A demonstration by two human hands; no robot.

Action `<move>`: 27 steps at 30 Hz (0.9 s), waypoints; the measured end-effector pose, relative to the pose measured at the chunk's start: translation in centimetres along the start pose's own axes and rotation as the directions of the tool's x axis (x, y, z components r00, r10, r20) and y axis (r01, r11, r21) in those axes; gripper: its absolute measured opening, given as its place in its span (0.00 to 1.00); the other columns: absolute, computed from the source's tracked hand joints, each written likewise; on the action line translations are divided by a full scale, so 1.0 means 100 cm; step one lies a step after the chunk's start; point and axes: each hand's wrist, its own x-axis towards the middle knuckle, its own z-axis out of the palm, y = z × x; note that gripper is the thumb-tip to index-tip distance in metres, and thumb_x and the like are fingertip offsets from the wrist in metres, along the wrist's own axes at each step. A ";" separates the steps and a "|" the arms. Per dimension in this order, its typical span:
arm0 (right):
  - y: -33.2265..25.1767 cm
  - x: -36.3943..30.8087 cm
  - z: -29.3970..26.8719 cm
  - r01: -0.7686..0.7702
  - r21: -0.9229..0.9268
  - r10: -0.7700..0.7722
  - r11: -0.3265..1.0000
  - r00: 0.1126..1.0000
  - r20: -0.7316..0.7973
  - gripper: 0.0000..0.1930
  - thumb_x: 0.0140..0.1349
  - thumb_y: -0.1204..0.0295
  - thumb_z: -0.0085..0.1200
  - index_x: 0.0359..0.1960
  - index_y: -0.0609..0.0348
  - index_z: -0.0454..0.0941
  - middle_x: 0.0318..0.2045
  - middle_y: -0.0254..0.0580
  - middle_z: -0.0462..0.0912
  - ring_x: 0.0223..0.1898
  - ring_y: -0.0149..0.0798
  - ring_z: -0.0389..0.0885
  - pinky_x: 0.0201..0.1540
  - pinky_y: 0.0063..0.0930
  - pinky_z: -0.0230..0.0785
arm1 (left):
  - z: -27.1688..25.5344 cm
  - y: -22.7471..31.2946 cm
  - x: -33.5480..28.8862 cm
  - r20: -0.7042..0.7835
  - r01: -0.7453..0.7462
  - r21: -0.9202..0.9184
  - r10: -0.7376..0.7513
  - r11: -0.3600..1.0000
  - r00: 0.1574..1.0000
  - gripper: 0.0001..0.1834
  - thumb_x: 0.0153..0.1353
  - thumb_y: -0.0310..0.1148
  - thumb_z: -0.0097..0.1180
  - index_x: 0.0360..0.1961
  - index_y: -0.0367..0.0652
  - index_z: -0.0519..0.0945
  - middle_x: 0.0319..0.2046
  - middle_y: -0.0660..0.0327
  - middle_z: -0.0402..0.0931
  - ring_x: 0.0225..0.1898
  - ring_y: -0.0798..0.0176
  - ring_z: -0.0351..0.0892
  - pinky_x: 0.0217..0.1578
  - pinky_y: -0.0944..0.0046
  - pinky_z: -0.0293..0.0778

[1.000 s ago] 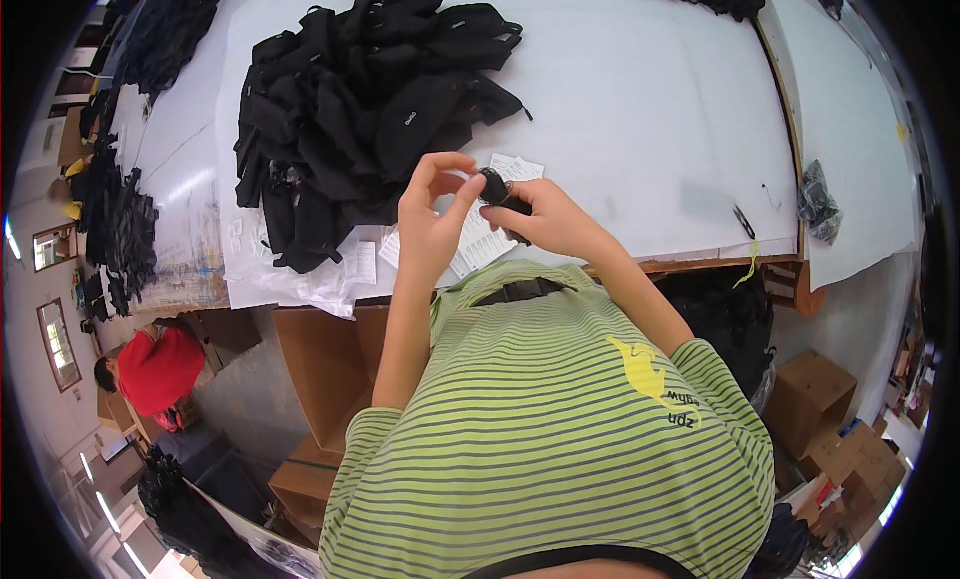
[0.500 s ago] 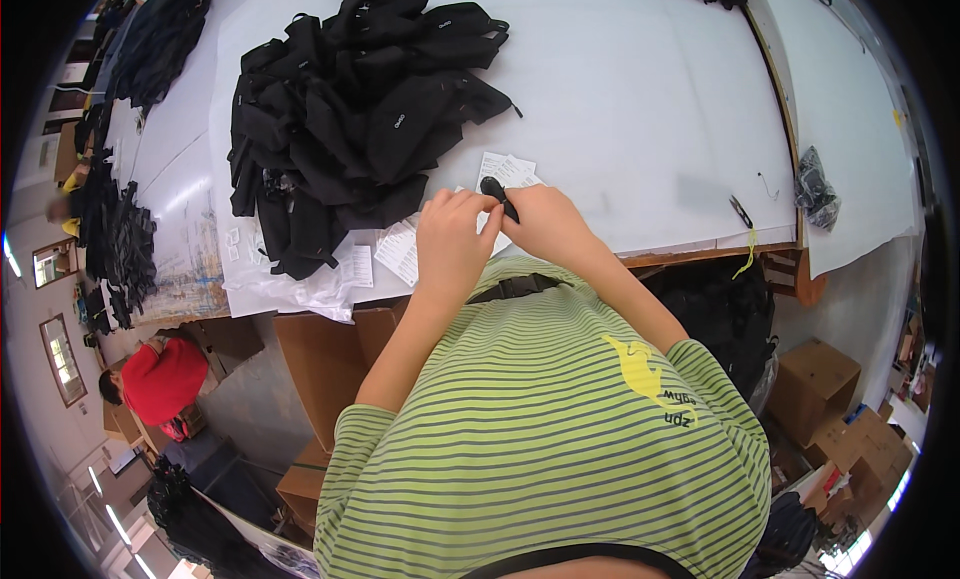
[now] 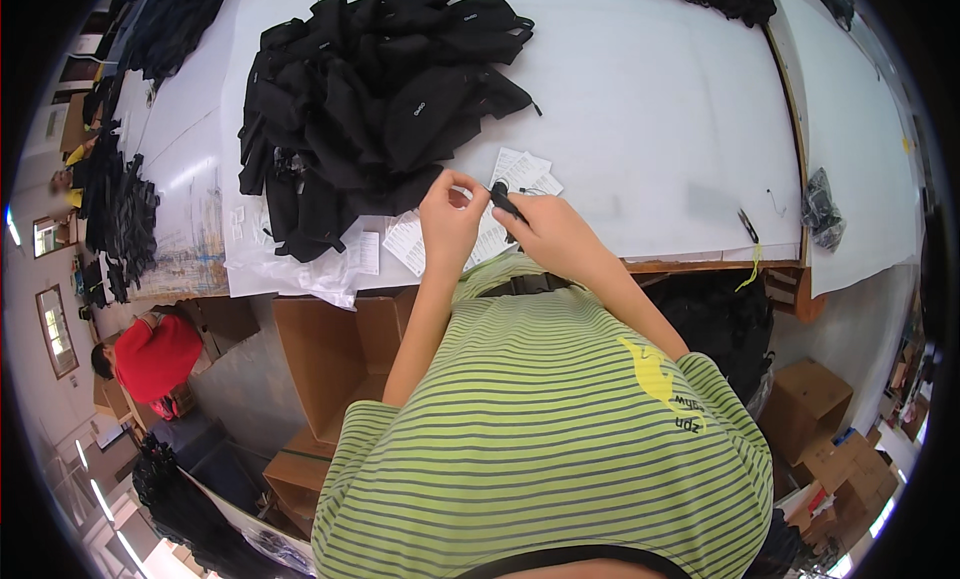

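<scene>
Above the table's near edge, my right hand (image 3: 552,229) is closed on a small dark elongated object (image 3: 507,201) with a thicker end; its kind cannot be made out. Beside it my left hand (image 3: 450,219) pinches thumb and forefinger together near that thicker end. Whatever lies between those fingertips is too small to name. Under and around both hands are white printed paper slips (image 3: 407,244), with more slips (image 3: 522,166) fanned out just beyond. A heap of black fabric pieces (image 3: 350,119), some with small white marks, lies to the left.
Clear plastic bags (image 3: 335,274) rest at the table's front edge. Thread snips (image 3: 748,225) with a yellow cord (image 3: 752,267) lie at right, near a plastic-wrapped dark bundle (image 3: 822,209). Cardboard boxes (image 3: 335,354) stand below the white table (image 3: 640,109). A person in red (image 3: 158,357) bends at far left.
My left hand has moved slightly left, away from the black object, its thumb and forefinger now forming a ring. The right hand keeps its hold. The whole view has shifted a little.
</scene>
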 end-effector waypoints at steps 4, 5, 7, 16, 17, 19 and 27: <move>0.018 0.006 0.003 -0.109 0.407 0.143 0.907 0.988 -0.054 0.18 0.67 0.59 0.45 0.27 0.63 0.71 0.17 0.34 0.71 0.20 0.27 0.69 0.25 0.25 0.61 | -0.004 0.005 -0.003 0.300 0.047 0.024 -0.052 0.999 0.952 0.08 0.47 0.29 0.58 0.25 0.36 0.75 0.20 0.62 0.75 0.22 0.68 0.71 0.27 0.68 0.68; 0.022 0.009 0.009 -0.139 0.588 0.186 0.797 0.982 -0.021 0.19 0.67 0.58 0.45 0.26 0.61 0.72 0.17 0.33 0.71 0.20 0.27 0.68 0.25 0.24 0.61 | -0.003 0.000 0.000 0.269 -0.039 -0.023 0.044 0.999 0.962 0.07 0.48 0.30 0.58 0.26 0.37 0.76 0.19 0.65 0.75 0.23 0.71 0.71 0.27 0.69 0.67; 0.028 0.004 0.011 -0.195 0.697 0.150 0.690 0.981 0.126 0.20 0.67 0.55 0.43 0.25 0.57 0.72 0.19 0.27 0.70 0.22 0.22 0.66 0.25 0.22 0.59 | -0.002 -0.011 0.005 0.217 0.045 -0.144 -0.012 0.989 0.976 0.07 0.50 0.30 0.58 0.27 0.37 0.77 0.20 0.65 0.75 0.23 0.72 0.71 0.27 0.69 0.67; -0.001 0.000 -0.006 -0.108 0.039 0.092 0.993 0.954 0.287 0.19 0.67 0.57 0.44 0.25 0.59 0.70 0.19 0.26 0.69 0.22 0.23 0.66 0.25 0.22 0.59 | 0.002 -0.012 -0.003 0.295 0.330 -0.682 -0.167 0.653 0.941 0.04 0.56 0.27 0.54 0.30 0.39 0.77 0.29 0.64 0.77 0.33 0.73 0.73 0.39 0.73 0.67; -0.001 0.000 -0.006 -0.091 0.021 0.081 0.996 0.952 0.296 0.19 0.67 0.57 0.44 0.25 0.59 0.70 0.18 0.26 0.68 0.22 0.23 0.65 0.25 0.21 0.58 | 0.001 -0.013 -0.005 0.277 0.302 -0.652 -0.153 0.695 0.949 0.04 0.57 0.28 0.54 0.31 0.38 0.77 0.29 0.63 0.77 0.33 0.72 0.73 0.40 0.71 0.67; 0.009 -0.001 0.001 -0.117 0.287 0.053 0.951 0.974 0.219 0.19 0.68 0.57 0.43 0.25 0.59 0.70 0.18 0.27 0.69 0.21 0.24 0.65 0.25 0.21 0.58 | -0.004 -0.014 -0.007 0.260 0.273 -0.621 -0.136 0.735 0.956 0.05 0.57 0.28 0.54 0.32 0.37 0.77 0.30 0.62 0.77 0.34 0.70 0.74 0.41 0.69 0.67; 0.030 0.006 0.030 -0.159 0.894 0.181 0.418 0.979 0.089 0.20 0.67 0.54 0.44 0.27 0.58 0.72 0.19 0.29 0.71 0.20 0.23 0.68 0.23 0.18 0.61 | -0.006 -0.013 -0.012 0.154 -0.115 -0.182 0.143 0.977 0.978 0.08 0.62 0.30 0.53 0.31 0.35 0.72 0.28 0.62 0.74 0.34 0.68 0.73 0.40 0.66 0.68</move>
